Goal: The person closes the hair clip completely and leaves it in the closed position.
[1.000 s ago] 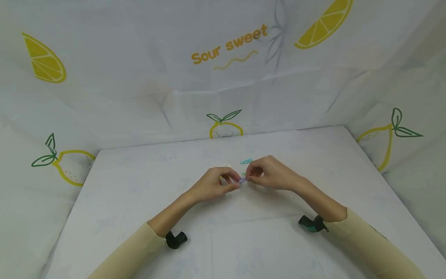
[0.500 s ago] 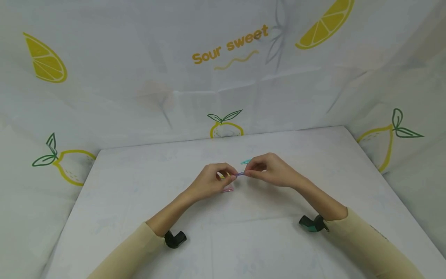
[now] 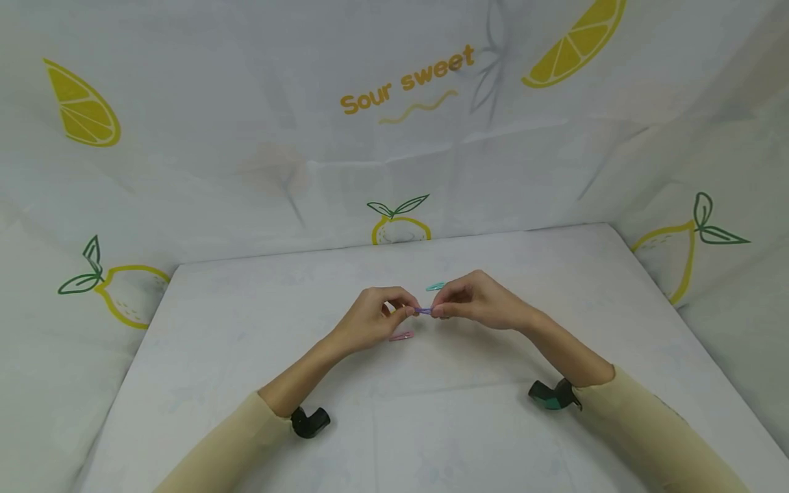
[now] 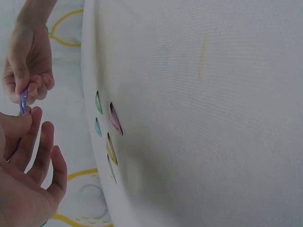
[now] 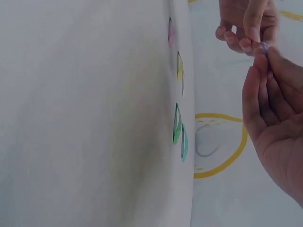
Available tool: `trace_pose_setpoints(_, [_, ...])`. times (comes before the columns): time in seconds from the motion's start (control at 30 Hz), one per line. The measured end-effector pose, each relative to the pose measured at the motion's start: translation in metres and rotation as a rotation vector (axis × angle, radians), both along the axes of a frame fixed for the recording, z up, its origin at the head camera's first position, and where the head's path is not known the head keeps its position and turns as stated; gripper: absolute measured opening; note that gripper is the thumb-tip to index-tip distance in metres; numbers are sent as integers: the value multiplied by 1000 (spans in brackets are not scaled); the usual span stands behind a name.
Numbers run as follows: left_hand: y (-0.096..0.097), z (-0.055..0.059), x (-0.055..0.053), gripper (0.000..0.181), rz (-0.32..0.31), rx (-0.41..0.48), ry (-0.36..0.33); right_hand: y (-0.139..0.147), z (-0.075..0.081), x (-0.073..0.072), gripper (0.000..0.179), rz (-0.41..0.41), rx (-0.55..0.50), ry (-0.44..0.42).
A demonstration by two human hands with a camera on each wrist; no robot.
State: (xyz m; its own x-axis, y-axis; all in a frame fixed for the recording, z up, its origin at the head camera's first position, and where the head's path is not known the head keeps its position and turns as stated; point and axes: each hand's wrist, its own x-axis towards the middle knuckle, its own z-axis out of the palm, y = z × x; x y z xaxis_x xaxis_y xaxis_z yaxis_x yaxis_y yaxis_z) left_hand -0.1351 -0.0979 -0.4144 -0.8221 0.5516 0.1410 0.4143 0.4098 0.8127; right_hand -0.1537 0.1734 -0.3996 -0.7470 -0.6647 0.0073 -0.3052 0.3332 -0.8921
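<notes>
A purple snap hair clip (image 3: 423, 311) is held up between both hands over the table. My left hand (image 3: 374, 318) pinches its left end between thumb and fingertips. The other end sits in the pinch of my right hand (image 3: 487, 302). In the left wrist view the clip (image 4: 23, 101) spans the small gap between the two hands, and its ends are covered by fingers. Just below the left fingers in the head view lies a pink hair clip (image 3: 402, 336). Beyond the right fingertips is a teal hair clip (image 3: 435, 286).
On the white table (image 3: 394, 424) the left wrist view also shows a green clip (image 4: 98, 103), a yellow clip (image 4: 111, 150) and a whitish clip (image 4: 111, 169). A lemon-print cloth (image 3: 246, 171) rises behind the table. Black devices (image 3: 311, 423) sit at both wrists.
Both hands have risen slightly, still holding the purple clip, which has gone from slanted to nearly level. The pink clip has come into view below the left hand.
</notes>
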Motion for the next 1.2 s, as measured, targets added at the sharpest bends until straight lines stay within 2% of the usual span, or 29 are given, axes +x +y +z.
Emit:
trace_pose_setpoints(0.2, [-1, -2, 0, 10, 34, -7, -17, -3, -1, 1, 12, -3, -2, -6])
trace_pose_setpoints(0.43, [-2, -3, -1, 12, 42, -4, -34, -5, -2, 1, 10, -20, -10, -29])
trace_pose_setpoints(0.8, [-3, -2, 0, 13, 66, 18, -19, -7, -3, 1, 10, -39, -62, -30])
trace_pose_setpoints(1.2, [-2, -2, 0, 9, 86, 35, 13, -9, -4, 2, 16, -61, -60, -26])
